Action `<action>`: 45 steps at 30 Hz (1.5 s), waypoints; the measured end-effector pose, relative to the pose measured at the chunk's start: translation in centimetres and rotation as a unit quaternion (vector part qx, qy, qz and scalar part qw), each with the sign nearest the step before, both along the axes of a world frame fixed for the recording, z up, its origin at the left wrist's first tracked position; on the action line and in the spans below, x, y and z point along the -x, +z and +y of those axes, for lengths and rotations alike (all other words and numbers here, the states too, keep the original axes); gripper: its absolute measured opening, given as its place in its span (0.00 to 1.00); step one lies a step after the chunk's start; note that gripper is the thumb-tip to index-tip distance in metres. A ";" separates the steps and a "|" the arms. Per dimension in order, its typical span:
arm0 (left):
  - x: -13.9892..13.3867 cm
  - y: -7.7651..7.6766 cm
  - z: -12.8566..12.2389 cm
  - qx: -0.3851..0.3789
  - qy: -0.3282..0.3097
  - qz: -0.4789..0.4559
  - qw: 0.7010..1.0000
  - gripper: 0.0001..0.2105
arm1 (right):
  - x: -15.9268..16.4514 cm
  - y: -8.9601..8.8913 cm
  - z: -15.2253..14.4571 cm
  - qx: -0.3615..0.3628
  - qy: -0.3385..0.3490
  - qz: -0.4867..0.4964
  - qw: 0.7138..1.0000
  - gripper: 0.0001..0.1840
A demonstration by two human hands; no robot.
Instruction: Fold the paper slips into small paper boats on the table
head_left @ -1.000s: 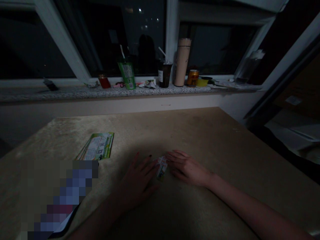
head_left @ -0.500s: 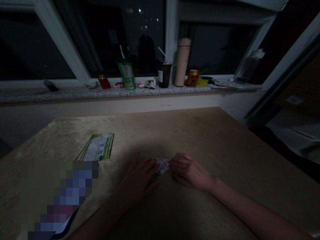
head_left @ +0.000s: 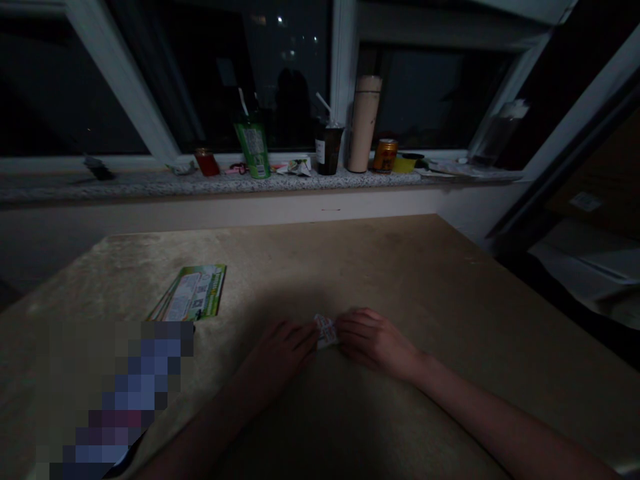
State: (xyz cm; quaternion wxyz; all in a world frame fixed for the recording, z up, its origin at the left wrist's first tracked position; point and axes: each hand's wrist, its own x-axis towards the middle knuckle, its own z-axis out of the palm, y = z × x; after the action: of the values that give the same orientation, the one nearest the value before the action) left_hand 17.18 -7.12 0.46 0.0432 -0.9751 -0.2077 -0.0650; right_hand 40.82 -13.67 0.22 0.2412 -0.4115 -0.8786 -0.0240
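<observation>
A small piece of folded printed paper [head_left: 327, 331], pale with reddish and bluish marks, lies on the table between my two hands. My left hand [head_left: 285, 347] has its fingers closed together at the paper's left edge. From the other side, the bent fingers of my right hand [head_left: 367, 337] press on the right edge. Both sets of fingertips cover part of the paper, and the light is dim. To the left, a fanned stack of green and white printed leaflets [head_left: 197, 293] rests on the tabletop.
A phone-like object [head_left: 133, 393], blurred by pixels, lies at the left on the table [head_left: 400, 267]. Along the windowsill [head_left: 295, 183] behind stand a green cup [head_left: 254, 150], a dark cup with a straw [head_left: 329, 150], a tall flask [head_left: 365, 127], an orange can [head_left: 385, 157] and a red jar [head_left: 207, 162].
My left hand's fingers have drawn together and shifted at the paper's left edge. The visible part of the paper is narrower and turned differently. My right hand has barely moved.
</observation>
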 end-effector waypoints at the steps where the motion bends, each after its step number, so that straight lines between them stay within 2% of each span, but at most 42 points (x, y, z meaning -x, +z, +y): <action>1: 0.0 -0.1 0.1 -0.001 -0.007 0.006 1.000 0.15 | 0.0 0.1 0.0 0.004 -0.004 0.001 1.000 0.12; 9: 0.3 -0.2 0.0 -0.013 -0.001 0.030 0.999 0.20 | 0.0 -0.2 0.2 0.015 -0.015 -0.009 1.000 0.13; 13: 0.1 0.0 -0.1 0.016 0.008 0.002 1.000 0.17 | 0.0 -0.3 0.3 0.022 -0.014 -0.006 1.000 0.13; 18: -0.2 1.2 -0.3 0.052 0.031 -0.020 0.998 0.14 | -0.2 -0.2 0.3 0.052 -0.018 0.031 0.998 0.12; 22: -0.6 1.9 0.1 0.108 0.035 -0.057 0.992 0.10 | -0.3 0.0 0.4 0.089 -0.031 0.071 0.993 0.10; 28: -1.0 1.6 0.9 0.135 0.058 -0.091 0.985 0.09 | -0.1 0.6 0.6 0.121 -0.053 0.105 0.986 0.07; 35: -0.8 0.9 1.1 0.137 0.081 -0.114 0.981 0.08 | -0.1 0.3 0.9 0.134 -0.059 0.137 0.980 0.05; 39: -1.2 0.4 1.4 0.135 0.092 -0.115 0.980 0.07 | 0.0 0.6 1.0 0.123 -0.071 0.109 0.984 0.09; 42: -1.5 0.1 1.6 0.134 0.101 -0.115 0.979 0.08 | 0.2 0.9 1.2 0.102 -0.094 0.041 0.989 0.14; 45: -1.7 0.0 1.7 0.131 0.108 -0.114 0.979 0.09 | 0.4 0.8 1.7 0.083 -0.102 -0.032 0.991 0.14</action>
State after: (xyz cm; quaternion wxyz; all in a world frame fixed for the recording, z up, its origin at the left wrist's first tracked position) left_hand 18.91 -5.39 0.43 -0.1024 -0.9304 -0.3216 -0.1428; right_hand 40.38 -11.99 1.01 0.1739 -0.5162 -0.8385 0.0115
